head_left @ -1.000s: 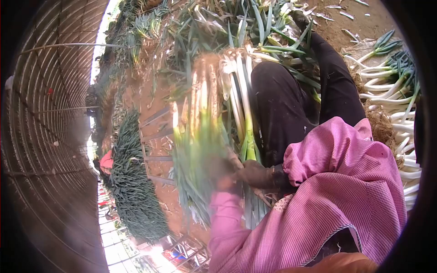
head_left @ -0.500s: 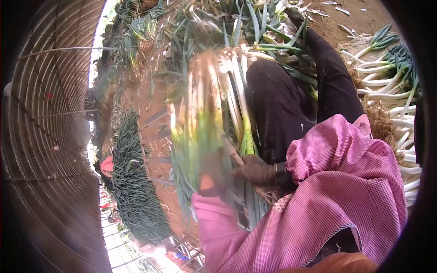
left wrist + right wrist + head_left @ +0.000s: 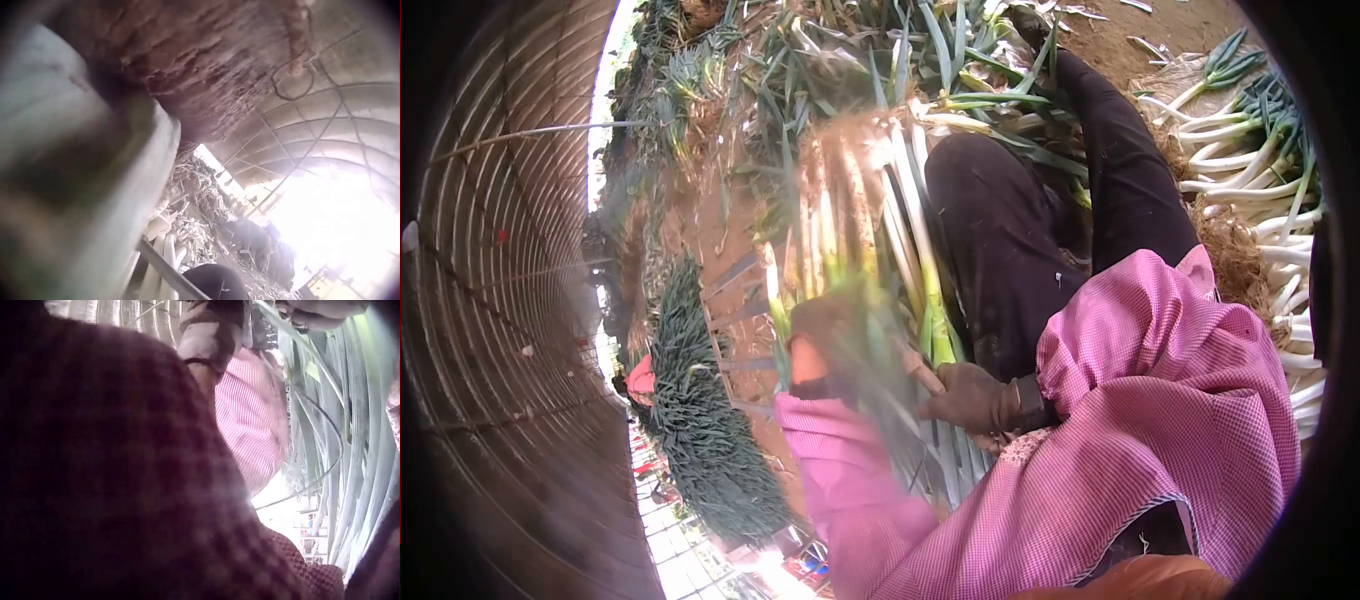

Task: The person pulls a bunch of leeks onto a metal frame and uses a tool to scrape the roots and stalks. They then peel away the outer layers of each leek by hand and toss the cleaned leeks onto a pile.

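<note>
Several long green onions [image 3: 832, 220] lie in a row by the person's left leg, roots up in the head view and green tops towards the body. Over their tops is the left hand [image 3: 825, 325], in a brown glove and blurred, its fingers gripping green onion leaves. A pale green leaf [image 3: 81, 169] fills the near side of the left wrist view beside the glove [image 3: 200, 62]. The gloved right hand [image 3: 975, 395] rests low near the knee and grips a thin brown stick [image 3: 918, 370]. In the right wrist view, long leaves [image 3: 356, 437] hang beside that hand [image 3: 331, 309].
White-stemmed onions [image 3: 1235, 165] lie in a row on the right. Loose leaves and peelings [image 3: 890, 60] cover the ground ahead. A big stack of green onions [image 3: 700, 410] stands at left, near metal bars [image 3: 745, 365]. Dark-trousered legs [image 3: 990, 240] stretch forward under an arched roof [image 3: 510, 250].
The left hand has moved left across the onion tops, away from the right hand. The right hand stays by the knee, holding the stick.
</note>
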The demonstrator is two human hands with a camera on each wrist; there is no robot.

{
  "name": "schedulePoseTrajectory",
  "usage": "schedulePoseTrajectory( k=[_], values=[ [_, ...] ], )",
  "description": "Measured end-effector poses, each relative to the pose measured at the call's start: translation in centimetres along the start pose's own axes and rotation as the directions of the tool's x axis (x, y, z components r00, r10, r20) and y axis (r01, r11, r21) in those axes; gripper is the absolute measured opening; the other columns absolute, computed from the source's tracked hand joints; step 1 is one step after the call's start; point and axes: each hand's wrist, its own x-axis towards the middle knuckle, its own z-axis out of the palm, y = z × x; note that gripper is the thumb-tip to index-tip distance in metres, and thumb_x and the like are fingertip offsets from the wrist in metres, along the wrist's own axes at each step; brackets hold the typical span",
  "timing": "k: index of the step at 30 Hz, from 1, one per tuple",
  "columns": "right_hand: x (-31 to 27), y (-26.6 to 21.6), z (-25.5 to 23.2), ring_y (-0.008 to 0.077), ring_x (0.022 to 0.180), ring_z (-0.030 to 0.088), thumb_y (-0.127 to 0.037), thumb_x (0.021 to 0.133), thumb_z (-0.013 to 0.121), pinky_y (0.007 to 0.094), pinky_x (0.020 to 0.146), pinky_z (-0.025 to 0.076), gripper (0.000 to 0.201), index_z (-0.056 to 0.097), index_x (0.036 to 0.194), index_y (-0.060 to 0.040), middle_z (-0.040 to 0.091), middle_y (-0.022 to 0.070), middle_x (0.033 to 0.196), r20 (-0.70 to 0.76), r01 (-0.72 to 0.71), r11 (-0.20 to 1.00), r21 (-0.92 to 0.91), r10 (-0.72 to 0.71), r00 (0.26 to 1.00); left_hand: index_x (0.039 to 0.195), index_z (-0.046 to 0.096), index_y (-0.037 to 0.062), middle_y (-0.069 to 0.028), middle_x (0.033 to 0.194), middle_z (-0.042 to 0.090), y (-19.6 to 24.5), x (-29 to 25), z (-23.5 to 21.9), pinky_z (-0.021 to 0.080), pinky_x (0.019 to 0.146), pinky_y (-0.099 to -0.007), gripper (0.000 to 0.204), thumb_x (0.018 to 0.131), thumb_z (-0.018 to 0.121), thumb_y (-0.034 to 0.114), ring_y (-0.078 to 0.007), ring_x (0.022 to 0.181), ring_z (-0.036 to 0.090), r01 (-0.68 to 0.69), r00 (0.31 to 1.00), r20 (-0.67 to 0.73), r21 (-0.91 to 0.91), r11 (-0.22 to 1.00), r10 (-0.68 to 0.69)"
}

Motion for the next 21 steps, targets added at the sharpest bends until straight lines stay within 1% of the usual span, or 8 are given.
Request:
schedulePoseTrajectory(
  k=[4,7,9,10,13,16,19,21],
  values=[
    [0.5,0.1,-0.2,0.0308,0.082,0.063,-0.041,0.072,0.066,0.0383,0.074,0.047,0.053,0.062,0.095,0.0059,0.063,0.0212,0.084,0.027,0.024,1.000,-0.008,-0.024,0.999,0.096,0.061,-0.0042,-0.0006,0.058,0.048,-1.0,3.1,-0.3,0.030,0.043,-0.0221,0.025,0.085,0.058,0.018,-0.0100,0.049,0.040,0.108,0.994,0.027,-0.097,0.989,-0.106],
    [3.7,1.8,0.3,0.0321,0.083,0.063,-0.041,0.075,0.061,0.0395,0.074,0.048,0.053,0.053,0.107,0.0002,0.063,0.0204,0.083,0.059,-0.097,0.995,-0.018,0.098,0.993,0.095,0.057,-0.0006,0.0004,0.058,0.045,-1.9,4.4,-0.7,0.030,0.042,-0.0220,0.024,0.087,0.057,0.022,-0.0107,0.048,0.040,0.000,0.993,0.121,-0.029,1.000,0.004],
    [5.1,2.0,-0.3,0.0341,0.085,0.063,-0.036,0.085,0.053,0.0428,0.073,0.049,0.060,0.030,0.134,-0.0112,0.061,0.0187,0.083,0.154,0.031,0.973,-0.228,0.004,0.988,0.086,0.055,0.0036,0.0008,0.058,0.045,-3.6,6.8,-1.6,0.030,0.042,-0.0222,0.021,0.088,0.057,0.024,-0.0103,0.047,0.040,-0.048,0.993,0.108,-0.047,0.998,0.053],
    [4.9,1.8,-0.4,0.0326,0.081,0.063,-0.036,0.082,0.056,0.0413,0.070,0.049,0.056,0.037,0.127,-0.0088,0.062,0.0178,0.083,0.121,0.013,0.983,-0.182,0.009,0.993,0.082,0.054,0.0056,0.0011,0.058,0.045,-3.0,7.4,-1.8,0.031,0.041,-0.0223,0.021,0.088,0.057,0.025,-0.0100,0.046,0.040,-0.014,0.994,0.102,-0.133,0.991,0.028],
    [5.0,2.5,-0.2,0.0283,0.072,0.064,-0.033,0.067,0.069,0.0377,0.068,0.048,0.047,0.066,0.093,0.0054,0.065,0.0203,0.080,-0.026,-0.012,0.997,0.074,0.014,1.000,0.074,0.048,0.0088,0.0018,0.057,0.044,1.0,9.3,-2.2,0.032,0.041,-0.0225,0.024,0.088,0.057,0.026,-0.0087,0.045,0.040,0.277,0.960,0.210,-0.615,0.738,-0.185],
    [6.7,3.5,0.4,0.0262,0.072,0.064,-0.029,0.068,0.069,0.0383,0.068,0.047,0.040,0.066,0.093,0.0033,0.065,0.0185,0.079,-0.101,-0.151,0.985,0.081,0.159,0.982,0.073,0.047,0.0073,0.0031,0.052,0.040,3.7,10.5,-1.3,0.032,0.038,-0.0215,0.027,0.089,0.056,0.026,-0.0075,0.043,0.038,0.315,0.948,0.276,-0.735,0.601,-0.158],
    [6.4,3.3,0.1,0.0246,0.072,0.064,-0.031,0.073,0.065,0.0373,0.064,0.048,0.039,0.064,0.096,0.0005,0.065,0.0177,0.077,-0.132,-0.053,0.998,0.037,0.058,0.989,0.073,0.049,0.0055,0.0039,0.051,0.040,5.1,10.4,-0.8,0.029,0.036,-0.0210,0.030,0.089,0.058,0.029,-0.0075,0.040,0.036,0.059,0.996,0.089,-0.674,0.736,0.002],
    [5.4,2.1,-0.8,0.0256,0.072,0.064,-0.038,0.082,0.057,0.0372,0.064,0.050,0.045,0.056,0.112,-0.0048,0.064,0.0169,0.078,-0.106,-0.046,0.993,-0.108,0.035,0.994,0.072,0.053,0.0067,0.0000,0.051,0.044,8.2,10.0,-3.4,0.040,0.042,-0.0234,0.029,0.089,0.055,0.030,-0.0104,0.042,0.044,-0.148,0.955,0.098,-0.661,0.736,0.280]
  ],
)
